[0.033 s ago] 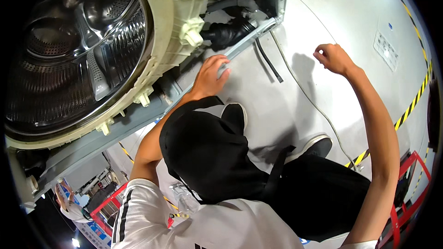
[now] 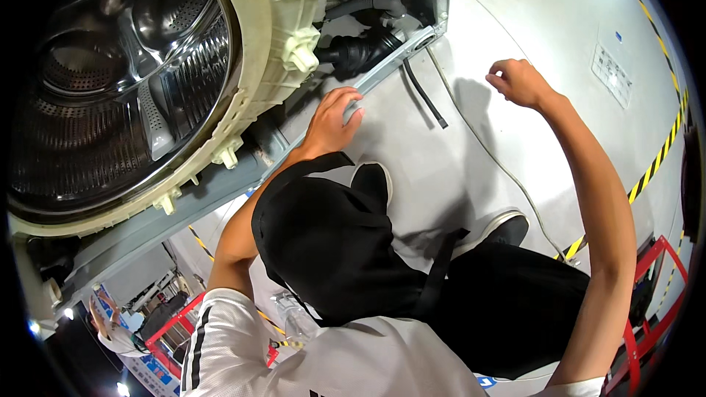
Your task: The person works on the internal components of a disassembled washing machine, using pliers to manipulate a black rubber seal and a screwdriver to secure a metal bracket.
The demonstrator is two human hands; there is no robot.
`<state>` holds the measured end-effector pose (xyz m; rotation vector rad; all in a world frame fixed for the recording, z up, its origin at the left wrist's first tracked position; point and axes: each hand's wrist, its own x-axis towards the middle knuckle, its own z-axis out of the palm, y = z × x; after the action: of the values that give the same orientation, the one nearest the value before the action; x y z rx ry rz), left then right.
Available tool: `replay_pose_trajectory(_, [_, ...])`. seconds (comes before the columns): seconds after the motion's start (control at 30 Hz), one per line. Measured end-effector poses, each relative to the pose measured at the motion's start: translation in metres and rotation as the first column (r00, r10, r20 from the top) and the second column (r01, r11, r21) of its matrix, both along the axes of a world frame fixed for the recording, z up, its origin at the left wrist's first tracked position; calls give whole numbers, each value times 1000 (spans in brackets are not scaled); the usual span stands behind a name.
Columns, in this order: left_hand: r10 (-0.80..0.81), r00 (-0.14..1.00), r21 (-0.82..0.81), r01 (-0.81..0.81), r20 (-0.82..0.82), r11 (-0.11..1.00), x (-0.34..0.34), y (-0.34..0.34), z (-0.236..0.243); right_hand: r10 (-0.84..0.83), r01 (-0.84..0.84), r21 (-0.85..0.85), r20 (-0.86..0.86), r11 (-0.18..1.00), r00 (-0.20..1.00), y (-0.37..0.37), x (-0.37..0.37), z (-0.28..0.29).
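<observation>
An opened washing machine, with steel drum point(image 2: 154, 114) inside a cream plastic tub rim point(image 2: 261, 44), fills the upper left. My left hand point(image 2: 331, 121) is on the grey metal front rail point(image 2: 382, 73), fingers curved over it. My right hand point(image 2: 518, 84) hangs in the air right of the machine above the floor, fingers loosely curled with nothing visible in them. Inside the cabinet are a black rubber boot point(image 2: 353, 55) and a grey corrugated hose point(image 2: 368, 4). A short black hose point(image 2: 425, 95) and a thin grey cable point(image 2: 478, 136) run from the rail onto the floor.
Yellow-black floor tape point(image 2: 654, 162) curves along the right. A red metal frame point(image 2: 658, 261) stands at lower right, another red frame point(image 2: 173, 320) at lower left, near a co-worker's arm point(image 2: 103, 312). A pale flat sheet point(image 2: 610, 73) lies on the floor. My shoes are under me.
My right hand has moved a little up and to the left. My left hand stays on the rail, and the whole view has shifted slightly.
</observation>
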<state>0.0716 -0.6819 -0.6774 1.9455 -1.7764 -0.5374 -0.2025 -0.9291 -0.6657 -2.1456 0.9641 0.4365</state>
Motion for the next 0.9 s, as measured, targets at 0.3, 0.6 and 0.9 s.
replay_pose_trajectory(0.3, [3, 994, 36, -7, 109, 999, -7, -8, 15, 230, -232, -23, -58, 973, 971, 30, 38, -21])
replay_pose_trajectory(0.6, [-77, 981, -23, 83, 179, 996, -10, -35, 7, 217, -217, 3, -66, 976, 974, 43, 37, -33])
replay_pose_trajectory(0.9, [-126, 899, 6, 136, 421, 991, -4, -73, -6, 247, -232, 115, -145, 966, 958, 75, 49, -50])
